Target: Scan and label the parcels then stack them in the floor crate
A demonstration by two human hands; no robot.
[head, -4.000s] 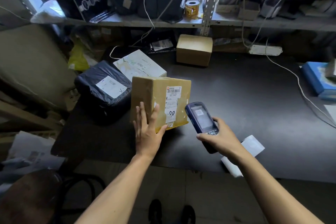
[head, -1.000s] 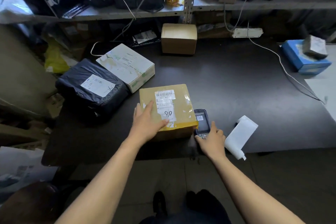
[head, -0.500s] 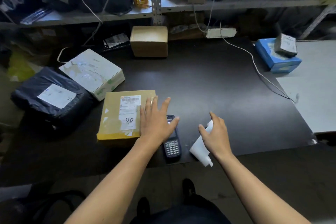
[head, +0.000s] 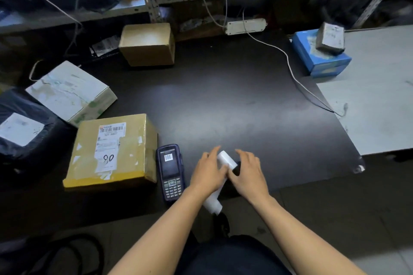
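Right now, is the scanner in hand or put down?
Put down: the scanner lies flat on the table, screen up, beside the box; no hand touches it.

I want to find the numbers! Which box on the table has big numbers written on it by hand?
The yellow-taped box beside the scanner: its label has "90" written by hand. The white box and plain brown box don't.

We locate the label roll [head: 225, 159] between the left hand [head: 207, 174] and right hand [head: 249, 174]. The scanner [head: 171, 172] lies just left of the left hand; the taped parcel [head: 111, 152] lies left of the scanner. The table [head: 234, 107] extends ahead of both hands.
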